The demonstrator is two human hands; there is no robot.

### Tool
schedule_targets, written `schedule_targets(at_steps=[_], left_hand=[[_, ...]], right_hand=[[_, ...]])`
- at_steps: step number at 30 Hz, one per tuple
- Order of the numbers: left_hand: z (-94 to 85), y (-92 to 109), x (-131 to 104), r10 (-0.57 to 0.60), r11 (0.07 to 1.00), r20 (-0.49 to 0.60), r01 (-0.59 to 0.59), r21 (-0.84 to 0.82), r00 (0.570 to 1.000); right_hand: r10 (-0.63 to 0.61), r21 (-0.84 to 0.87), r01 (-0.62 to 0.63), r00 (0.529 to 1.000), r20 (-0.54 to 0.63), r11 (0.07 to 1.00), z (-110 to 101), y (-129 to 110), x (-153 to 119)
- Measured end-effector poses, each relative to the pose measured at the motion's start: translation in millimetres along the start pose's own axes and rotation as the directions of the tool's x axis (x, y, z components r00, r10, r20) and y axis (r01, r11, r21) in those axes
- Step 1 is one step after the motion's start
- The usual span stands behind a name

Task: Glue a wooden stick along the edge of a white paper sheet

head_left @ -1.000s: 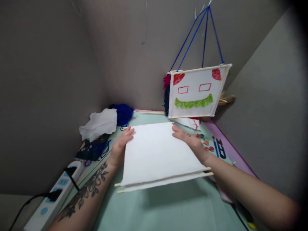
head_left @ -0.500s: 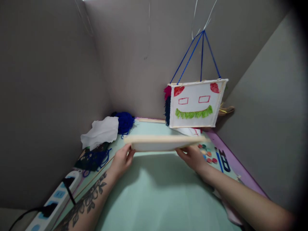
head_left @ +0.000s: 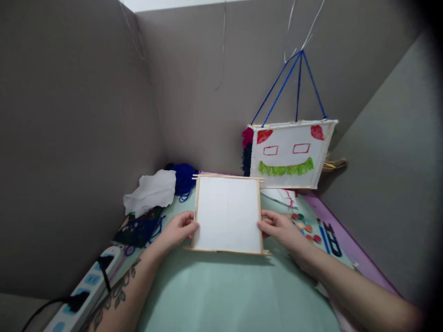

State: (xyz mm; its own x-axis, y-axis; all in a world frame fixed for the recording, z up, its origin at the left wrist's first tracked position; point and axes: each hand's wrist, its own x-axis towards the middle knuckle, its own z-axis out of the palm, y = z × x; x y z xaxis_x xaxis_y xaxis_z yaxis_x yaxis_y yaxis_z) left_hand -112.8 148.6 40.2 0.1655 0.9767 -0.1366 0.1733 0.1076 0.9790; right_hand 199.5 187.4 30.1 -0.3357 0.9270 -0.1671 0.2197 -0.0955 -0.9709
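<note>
Between my hands is a wooden stick frame with white paper or cloth across it, its broad face turned towards me and its stick ends jutting past the corners. My left hand pinches its left side, thumb in front and fingers partly behind. On the opposite side my right hand grips the right stick in the same way. The frame is held up at the middle of the pale green table, casting a shadow below its lower edge.
A decorated white box lantern hangs on blue cords at the back right. Blue yarn and a crumpled white cloth lie back left. A power strip is front left. Paint pots and black clippers lie right.
The stick frame has tipped from nearly edge-on to showing its full white face. Both hands keep hold of its sides. The view has shifted slightly.
</note>
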Motion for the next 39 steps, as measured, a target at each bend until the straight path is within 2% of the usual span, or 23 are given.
schedule_targets(at_steps=[5, 8, 14, 19, 22, 25, 27, 29, 33, 36, 39], left_hand=[[-8.1, 0.4, 1.2, 0.003, 0.989, -0.013, -0.001, 0.146, 1.0], [-13.8, 0.1, 0.2, -0.035, 0.976, 0.017, 0.031, 0.216, 0.999], [-20.5, -3.1, -3.5, -0.132, 0.964, 0.081, 0.109, 0.241, 0.988], [-16.4, -2.9, -3.4, -0.177, 0.968, 0.074, 0.16, 0.194, 0.981], [-12.5, -2.9, -4.5, -0.231, 0.958, 0.132, 0.202, 0.202, 0.964], [-7.4, -4.4, -5.9, -0.304, 0.934, 0.239, 0.239, 0.264, 0.922], [-2.2, -6.4, -4.9, -0.33, 0.923, 0.27, 0.249, 0.293, 0.905], [4.2, -9.3, -1.3, -0.313, 0.931, 0.234, 0.249, 0.269, 0.92], [14.4, -17.6, 10.7, -0.206, 0.976, 0.061, 0.201, 0.087, 0.977], [15.5, -26.1, 18.6, -0.17, 0.985, -0.039, 0.169, -0.019, 0.985], [11.5, -35.6, 23.4, -0.141, 0.99, -0.121, 0.14, -0.023, 0.983]], right_hand=[[0.037, 0.02, -0.038, 0.999, 0.035, 0.999, 6.1, -0.9, 0.0], [0.08, 0.036, -0.082, 0.996, 0.042, 0.996, 10.9, -2.1, -3.9], [0.214, 0.051, -0.218, 0.974, 0.072, 0.975, 24.7, -10.5, -17.4], [0.247, 0.018, -0.247, 0.968, 0.037, 0.969, 24.7, -9.0, -13.8], [0.3, -0.022, -0.299, 0.953, 0.051, 0.954, 18.1, -4.2, -12.8], [0.383, -0.087, -0.376, 0.92, 0.085, 0.923, 10.3, 3.3, -15.4], [0.405, -0.108, -0.395, 0.91, 0.094, 0.913, 5.7, 9.2, -15.6], [0.404, -0.112, -0.396, 0.912, 0.069, 0.912, 1.2, 14.1, -11.6], [0.408, -0.092, -0.405, 0.913, 0.012, 0.91, -10.5, 15.7, 10.6], [0.413, -0.054, -0.414, 0.91, -0.029, 0.909, -20.5, 9.7, 33.9], [0.429, -0.076, -0.435, 0.899, -0.084, 0.897, -25.9, 3.9, 56.6]])
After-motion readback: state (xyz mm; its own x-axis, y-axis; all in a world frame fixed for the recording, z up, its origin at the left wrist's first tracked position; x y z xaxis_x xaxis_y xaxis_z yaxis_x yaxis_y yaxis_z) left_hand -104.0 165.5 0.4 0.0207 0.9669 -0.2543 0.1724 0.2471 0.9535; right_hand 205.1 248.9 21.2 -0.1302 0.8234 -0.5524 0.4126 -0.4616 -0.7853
